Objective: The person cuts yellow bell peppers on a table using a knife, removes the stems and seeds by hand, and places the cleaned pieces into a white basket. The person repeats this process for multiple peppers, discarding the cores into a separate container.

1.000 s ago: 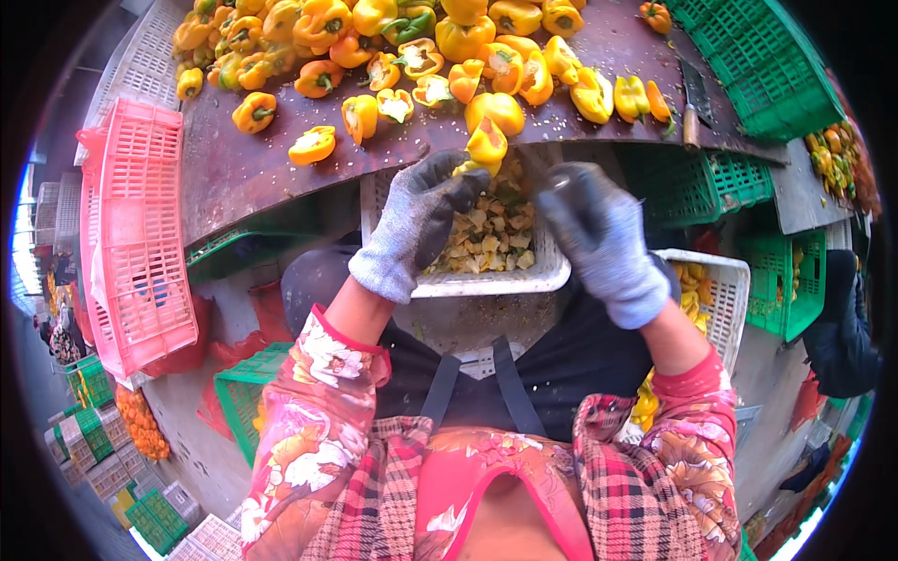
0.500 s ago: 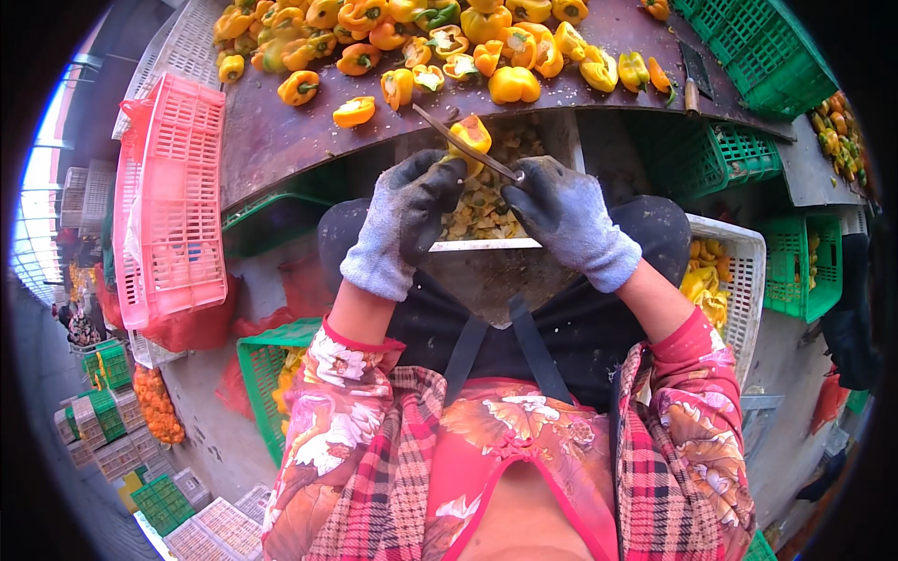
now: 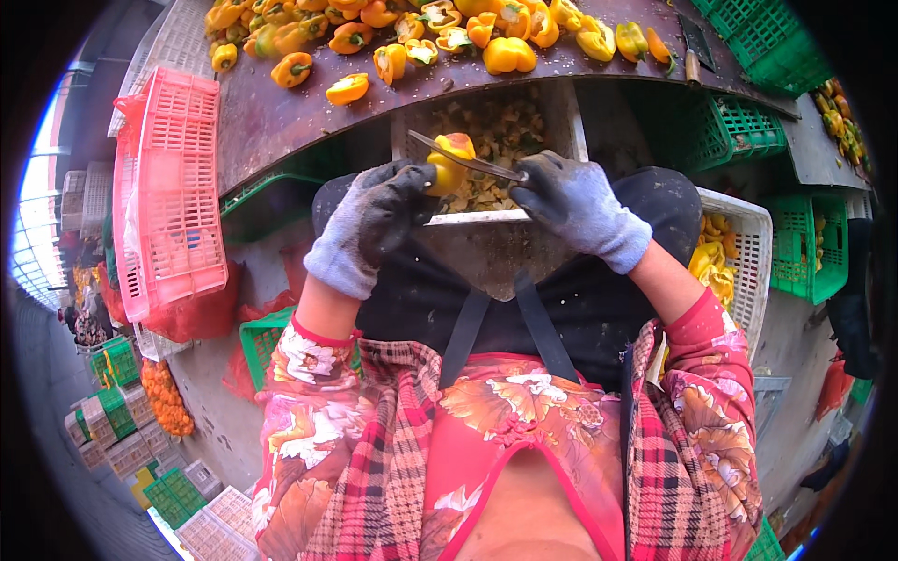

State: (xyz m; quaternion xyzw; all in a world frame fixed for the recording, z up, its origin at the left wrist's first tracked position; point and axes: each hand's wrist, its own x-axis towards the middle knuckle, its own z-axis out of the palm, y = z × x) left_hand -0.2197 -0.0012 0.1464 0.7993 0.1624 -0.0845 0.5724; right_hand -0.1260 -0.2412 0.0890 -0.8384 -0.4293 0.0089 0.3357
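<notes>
A yellow bell pepper [image 3: 443, 174] with a reddish-brown patch on its top is gripped by my left hand [image 3: 382, 208], its gloved fingers closed round the near-left side. My right hand [image 3: 572, 198], in a grey glove with dark palm and fingers, is closed on a knife. The knife's narrow dark blade [image 3: 488, 168] points left and lies against the upper part of the pepper. Its handle is hidden in my fist. Under both hands, between my knees, is a white-rimmed bin [image 3: 477, 217] holding pale pepper scraps [image 3: 491, 192].
Ahead, a dark table [image 3: 290, 122] carries whole and cut yellow-orange peppers [image 3: 510, 56] and a cleaver [image 3: 693, 58] at right. A pink crate [image 3: 173, 196] stands left. At right are a white crate [image 3: 748, 271] with yellow peppers and several green crates [image 3: 793, 257].
Both hands have come slightly closer to me, bringing the pepper and knife along. The pepper now sits lower and further left, its brown patch turned more away. The view has shifted slightly.
</notes>
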